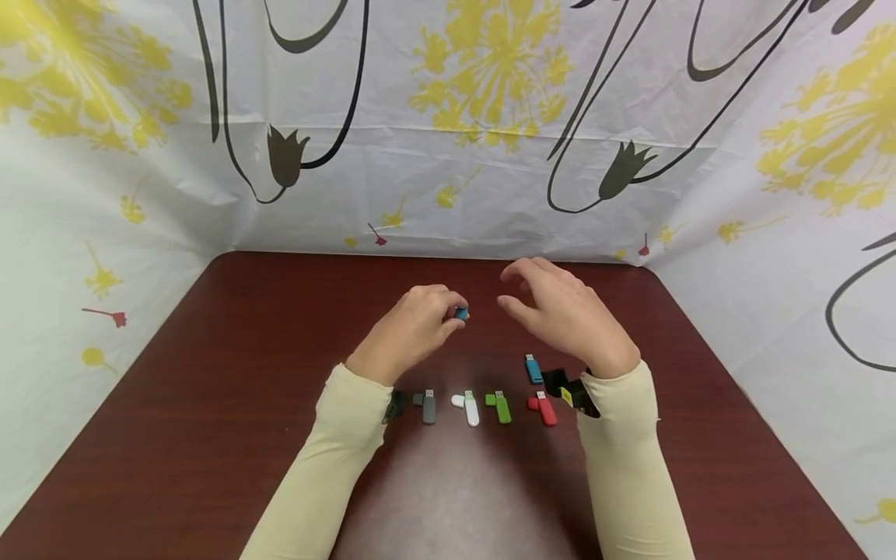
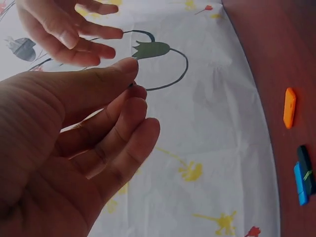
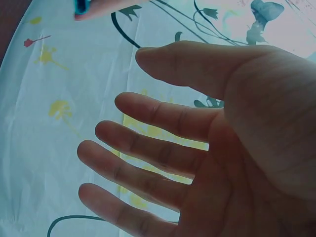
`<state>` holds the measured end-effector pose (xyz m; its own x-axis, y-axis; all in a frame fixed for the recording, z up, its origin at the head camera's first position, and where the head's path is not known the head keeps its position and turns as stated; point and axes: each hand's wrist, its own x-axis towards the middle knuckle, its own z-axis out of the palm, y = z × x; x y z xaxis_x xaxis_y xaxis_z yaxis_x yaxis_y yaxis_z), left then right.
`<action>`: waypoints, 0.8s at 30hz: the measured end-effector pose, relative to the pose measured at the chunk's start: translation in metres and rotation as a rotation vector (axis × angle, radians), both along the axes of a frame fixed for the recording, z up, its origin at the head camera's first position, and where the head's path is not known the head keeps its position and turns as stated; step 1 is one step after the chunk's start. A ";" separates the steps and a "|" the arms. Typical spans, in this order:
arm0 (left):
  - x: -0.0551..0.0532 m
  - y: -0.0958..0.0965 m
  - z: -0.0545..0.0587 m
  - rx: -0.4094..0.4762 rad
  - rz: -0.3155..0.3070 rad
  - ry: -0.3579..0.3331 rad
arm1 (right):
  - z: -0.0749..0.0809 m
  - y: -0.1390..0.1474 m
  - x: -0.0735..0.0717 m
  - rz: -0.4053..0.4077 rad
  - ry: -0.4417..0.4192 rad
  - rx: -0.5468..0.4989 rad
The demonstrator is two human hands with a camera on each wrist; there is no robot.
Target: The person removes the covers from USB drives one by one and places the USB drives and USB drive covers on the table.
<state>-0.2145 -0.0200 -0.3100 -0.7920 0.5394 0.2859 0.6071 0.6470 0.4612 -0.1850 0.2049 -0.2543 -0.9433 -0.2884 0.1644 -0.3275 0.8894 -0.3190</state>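
My left hand (image 1: 420, 323) pinches a small blue cap (image 1: 461, 313) between thumb and fingertips, raised over the far half of the table; in the left wrist view the fingers mostly hide it. To its right, my right hand (image 1: 560, 315) hovers with its fingers spread and holds nothing. Below the right hand lies a blue USB stick (image 1: 533, 369) with its metal plug bare. A row of uncapped USB sticks lies nearer me: grey (image 1: 429, 407), white (image 1: 471, 409), green (image 1: 502, 407) and red (image 1: 546, 409). Each of these has a matching cap at its left.
An orange piece (image 2: 290, 107) lies on the dark red-brown table (image 1: 210, 389), with a black piece (image 2: 306, 170) and a blue piece (image 2: 299, 183) side by side in the left wrist view. A flower-patterned white sheet (image 1: 420, 194) stands behind the table.
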 end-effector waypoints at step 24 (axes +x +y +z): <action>-0.014 0.102 -0.035 0.006 0.066 -0.265 | -0.001 0.020 -0.008 -0.012 -0.045 -0.051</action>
